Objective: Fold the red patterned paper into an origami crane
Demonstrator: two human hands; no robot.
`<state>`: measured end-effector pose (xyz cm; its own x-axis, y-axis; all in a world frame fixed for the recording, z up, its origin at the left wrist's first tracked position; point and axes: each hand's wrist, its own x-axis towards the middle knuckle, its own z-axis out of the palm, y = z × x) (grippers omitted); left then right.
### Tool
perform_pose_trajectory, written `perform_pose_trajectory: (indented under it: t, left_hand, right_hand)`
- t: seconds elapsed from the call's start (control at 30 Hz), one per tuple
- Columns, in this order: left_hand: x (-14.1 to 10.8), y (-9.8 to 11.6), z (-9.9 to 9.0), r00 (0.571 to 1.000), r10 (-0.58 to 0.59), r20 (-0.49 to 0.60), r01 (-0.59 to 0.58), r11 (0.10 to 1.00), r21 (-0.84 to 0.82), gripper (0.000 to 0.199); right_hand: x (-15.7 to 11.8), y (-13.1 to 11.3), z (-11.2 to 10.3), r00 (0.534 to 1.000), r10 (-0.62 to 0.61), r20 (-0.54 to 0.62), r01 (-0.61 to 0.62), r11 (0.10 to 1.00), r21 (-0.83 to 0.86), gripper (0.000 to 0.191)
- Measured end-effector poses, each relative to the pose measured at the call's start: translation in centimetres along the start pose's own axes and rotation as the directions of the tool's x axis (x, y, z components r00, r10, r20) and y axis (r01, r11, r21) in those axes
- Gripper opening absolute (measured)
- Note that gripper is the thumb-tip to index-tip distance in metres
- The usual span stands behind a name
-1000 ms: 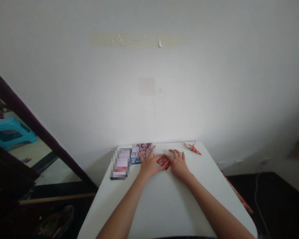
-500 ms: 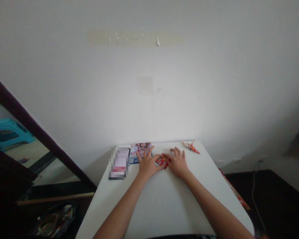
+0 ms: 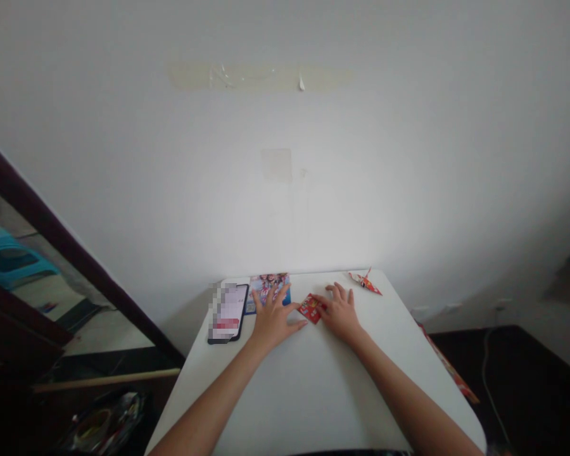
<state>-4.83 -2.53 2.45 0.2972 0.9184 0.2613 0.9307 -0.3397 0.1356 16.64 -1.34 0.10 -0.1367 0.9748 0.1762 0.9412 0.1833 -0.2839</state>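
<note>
Dim, soft light, dark corners, slight blur

No words, brands or numbers legible. Small square, likely QR code, on lower left corner of colorful printed sheet; blue strip beside it too small to read. Pale and yellow print on red square paper unreadable. Phone: screen partly pixelated, red band's text unreadable.

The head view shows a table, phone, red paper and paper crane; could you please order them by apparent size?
1. Table
2. Phone
3. Red paper and paper crane: too alike to rank, right hand partly covering the paper
</note>
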Motion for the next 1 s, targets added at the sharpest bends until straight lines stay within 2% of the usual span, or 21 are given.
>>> perform_pose_trajectory:
  t: [0.17, 0.37, 0.57, 0.73, 1.0]
  left_hand:
    - [-1.3, -0.3, -0.3, 1.000, 0.009, 0.006, -0.009, 1.000, -0.003, 0.045]
    - [-2.1, -0.8, 0.1, 0.998, 0.023, -0.052, -0.025, 0.999, -0.038, 0.045]
    - [0.0, -0.2, 0.9, 0.995, 0.019, -0.100, -0.025, 0.998, -0.051, 0.031]
    - [2.1, 0.6, 2.2, 0.998, 0.007, -0.061, -0.011, 0.998, -0.067, 0.034]
    - [1.9, 0.3, 3.2, 0.998, -0.017, -0.058, 0.014, 0.998, -0.066, 0.040]
  right_hand:
    - [0.0, 0.1, 0.2, 1.000, 0.003, -0.012, -0.003, 1.000, -0.002, 0.038]
    - [0.0, 0.2, 0.2, 1.000, -0.002, 0.001, 0.002, 1.000, -0.011, 0.039]
    - [0.1, 0.3, 0.3, 1.000, -0.007, -0.007, 0.007, 1.000, -0.003, 0.039]
    - [0.0, 0.4, 0.2, 1.000, -0.014, -0.022, 0.014, 1.000, 0.005, 0.039]
    - [0.0, 0.5, 0.4, 1.000, -0.023, -0.020, 0.023, 1.000, -0.016, 0.039]
